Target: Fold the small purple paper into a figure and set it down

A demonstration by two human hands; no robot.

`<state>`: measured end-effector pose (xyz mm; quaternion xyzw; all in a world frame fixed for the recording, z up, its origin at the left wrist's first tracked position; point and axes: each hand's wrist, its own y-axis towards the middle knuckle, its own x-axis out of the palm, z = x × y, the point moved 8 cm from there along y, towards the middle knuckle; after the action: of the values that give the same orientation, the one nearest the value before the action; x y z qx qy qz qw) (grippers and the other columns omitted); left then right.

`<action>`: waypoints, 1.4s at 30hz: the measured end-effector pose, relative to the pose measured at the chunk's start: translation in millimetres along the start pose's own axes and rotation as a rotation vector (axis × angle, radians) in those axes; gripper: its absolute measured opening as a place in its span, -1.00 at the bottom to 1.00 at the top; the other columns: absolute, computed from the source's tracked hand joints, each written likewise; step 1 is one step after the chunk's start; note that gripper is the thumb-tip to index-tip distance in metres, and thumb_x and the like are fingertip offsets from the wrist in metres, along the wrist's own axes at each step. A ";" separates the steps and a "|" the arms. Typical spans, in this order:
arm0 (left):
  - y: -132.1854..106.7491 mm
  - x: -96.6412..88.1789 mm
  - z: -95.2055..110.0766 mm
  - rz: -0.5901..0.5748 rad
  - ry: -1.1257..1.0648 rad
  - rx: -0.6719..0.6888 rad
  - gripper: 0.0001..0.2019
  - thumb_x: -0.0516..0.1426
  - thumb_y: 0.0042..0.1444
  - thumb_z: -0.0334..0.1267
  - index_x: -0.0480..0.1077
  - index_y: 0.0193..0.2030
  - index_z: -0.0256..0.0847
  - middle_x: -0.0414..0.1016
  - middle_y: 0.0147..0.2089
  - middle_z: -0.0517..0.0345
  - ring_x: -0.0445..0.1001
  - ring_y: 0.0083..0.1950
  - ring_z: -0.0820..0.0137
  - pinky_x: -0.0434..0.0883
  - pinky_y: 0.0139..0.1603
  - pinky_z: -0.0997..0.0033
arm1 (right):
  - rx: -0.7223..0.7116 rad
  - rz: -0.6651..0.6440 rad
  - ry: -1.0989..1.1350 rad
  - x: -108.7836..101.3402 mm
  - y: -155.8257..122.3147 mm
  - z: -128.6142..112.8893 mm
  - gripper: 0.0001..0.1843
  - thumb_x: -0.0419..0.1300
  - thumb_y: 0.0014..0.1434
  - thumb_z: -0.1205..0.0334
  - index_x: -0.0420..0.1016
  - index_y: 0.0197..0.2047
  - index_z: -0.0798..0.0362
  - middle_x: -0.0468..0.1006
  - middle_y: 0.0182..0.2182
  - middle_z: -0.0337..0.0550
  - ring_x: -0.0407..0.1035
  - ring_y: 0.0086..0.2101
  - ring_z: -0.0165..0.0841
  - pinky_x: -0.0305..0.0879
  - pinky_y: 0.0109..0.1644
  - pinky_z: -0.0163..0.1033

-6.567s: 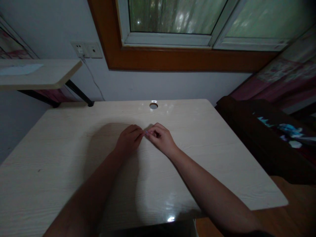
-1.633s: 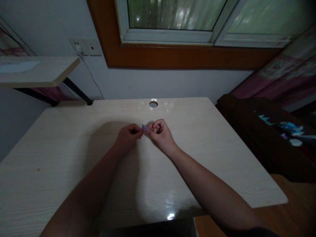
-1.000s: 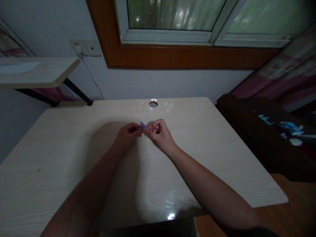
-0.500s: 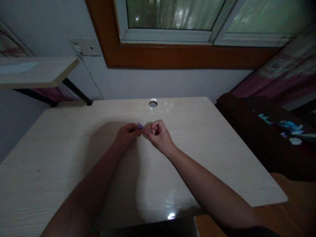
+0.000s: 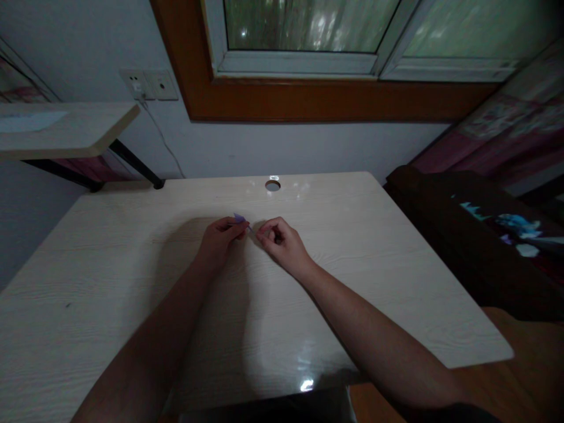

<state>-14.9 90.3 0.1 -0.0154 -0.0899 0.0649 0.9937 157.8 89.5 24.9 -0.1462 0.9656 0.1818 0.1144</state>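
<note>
A small purple piece (image 5: 238,217), thin and pointed like folded paper, sticks up from the fingers of my left hand (image 5: 219,238). My left thumb and index finger pinch it, and most of it is hidden. A thin pale end shows past the left fingertips, towards the right hand. Just to the right, my right hand (image 5: 282,239) has its thumb and index fingertip pressed together and the other fingers curled. Whatever the right fingertips hold, if anything, is too small to make out. Both hands are low over the middle of the pale wooden desk (image 5: 361,305).
Near the desk's back edge is a round cable hole (image 5: 273,185). A raised shelf (image 5: 88,132) on black legs stands at the left. Behind it a cable (image 5: 161,132) hangs from a wall socket (image 5: 148,85). A dark cabinet (image 5: 445,217) with blue items stands right.
My left hand has shifted a little left with the purple piece, which now leans more to the left. A narrow gap has opened between the fingertips of both hands. The right fingers have turned slightly.
</note>
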 end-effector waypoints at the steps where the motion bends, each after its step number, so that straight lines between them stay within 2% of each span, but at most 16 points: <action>1: -0.8 1.3 0.4 -0.011 0.019 0.004 -0.81 0.38 -0.12 -0.17 0.54 -0.44 -0.23 0.47 -0.45 0.20 0.38 -0.39 0.46 0.31 -0.29 0.45 | -0.020 -0.015 -0.026 1.2 0.0 -2.5 -0.82 0.22 0.24 0.09 0.43 -0.18 0.01 0.35 -0.53 -0.35 0.15 -0.55 -0.47 0.10 -0.43 -0.33; 5: -3.9 8.2 1.1 -0.074 0.091 0.006 -0.80 0.37 -0.11 -0.14 0.56 -0.41 -0.21 0.51 -0.39 0.17 0.42 -0.31 0.41 0.33 -0.21 0.42 | -0.097 -0.047 -0.117 4.7 0.9 -9.3 -0.83 0.18 0.29 0.12 0.51 -0.20 0.02 0.46 -0.41 -0.23 0.27 -0.46 -0.44 0.19 -0.33 -0.30; 8: -5.0 11.5 1.6 -0.104 0.098 -0.001 -0.81 0.37 -0.10 -0.16 0.56 -0.39 -0.21 0.52 -0.37 0.17 0.42 -0.30 0.41 0.33 -0.19 0.42 | -0.096 -0.045 -0.131 4.1 1.5 -8.3 -0.82 0.16 0.30 0.14 0.52 -0.25 0.02 0.48 -0.40 -0.20 0.32 -0.41 -0.42 0.20 -0.31 -0.30; 17: -6.3 10.7 7.2 -0.118 0.156 0.042 -0.87 0.29 -0.04 -0.24 0.48 -0.37 -0.21 0.44 -0.43 0.24 0.36 -0.36 0.45 0.27 -0.27 0.47 | -0.078 -0.055 -0.134 2.2 1.9 -11.7 -0.84 0.15 0.27 0.19 0.49 -0.31 0.04 0.46 -0.43 -0.23 0.30 -0.43 -0.43 0.18 -0.34 -0.32; 27: -7.3 14.1 11.2 -0.140 0.193 0.045 -0.85 0.27 -0.05 -0.20 0.46 -0.42 -0.22 0.45 -0.46 0.22 0.37 -0.38 0.42 0.28 -0.29 0.45 | -0.054 0.003 -0.093 -3.3 1.7 -9.8 -0.87 0.17 0.21 0.23 0.48 -0.36 0.03 0.41 -0.48 -0.26 0.27 -0.47 -0.42 0.16 -0.37 -0.30; 32: -6.7 13.0 8.4 -0.142 0.201 0.035 -0.83 0.27 -0.03 -0.16 0.46 -0.44 -0.22 0.46 -0.48 0.20 0.39 -0.40 0.41 0.29 -0.30 0.43 | -0.059 0.014 -0.108 -3.0 0.7 -6.3 -0.84 0.17 0.25 0.16 0.48 -0.33 0.01 0.42 -0.46 -0.24 0.28 -0.46 -0.42 0.19 -0.37 -0.30; 37: -5.5 10.4 4.9 -0.127 0.166 0.013 -0.83 0.28 -0.03 -0.16 0.47 -0.43 -0.21 0.45 -0.49 0.22 0.37 -0.43 0.43 0.28 -0.34 0.45 | -0.089 0.016 -0.159 -2.3 -1.3 -7.5 -0.83 0.24 0.22 0.09 0.51 -0.16 -0.03 0.37 -0.52 -0.29 0.24 -0.52 -0.42 0.21 -0.39 -0.30; 42: -5.1 14.1 4.4 -0.179 0.160 0.011 -0.83 0.28 -0.01 -0.17 0.48 -0.45 -0.23 0.45 -0.50 0.22 0.37 -0.43 0.44 0.27 -0.34 0.45 | -0.201 0.017 -0.238 -4.7 -1.0 -21.7 -0.82 0.21 0.28 0.11 0.53 -0.09 -0.03 0.48 -0.39 -0.20 0.32 -0.44 -0.41 0.27 -0.30 -0.27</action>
<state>-1.3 87.2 7.1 -0.0069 -0.0107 -0.0251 0.9996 158.9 81.4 45.5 -0.1262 0.9234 0.2944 0.2115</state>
